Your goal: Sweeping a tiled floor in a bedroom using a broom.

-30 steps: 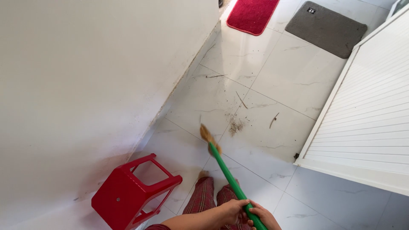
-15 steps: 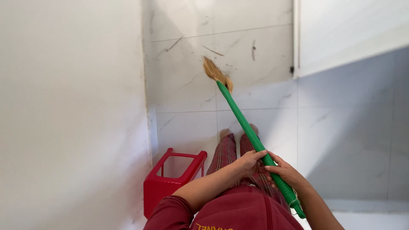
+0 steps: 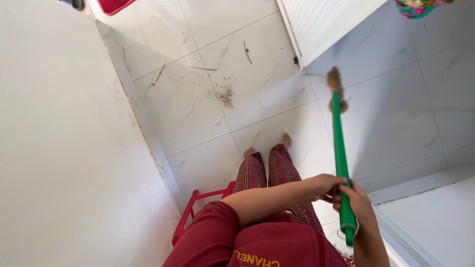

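Both hands grip the green broom (image 3: 339, 143) near its top end, left hand (image 3: 324, 186) just above right hand (image 3: 355, 202), for reach. Its bristle head hangs ahead of them over the floor (image 3: 396, 113); a dirt pile (image 3: 226, 95) lies well left.

We see open floor (image 3: 396, 123) ahead of our hands; the wall (image 3: 59, 173) closes the left, the red stool (image 3: 198, 212) stands below, the white door (image 3: 326, 20) ahead.
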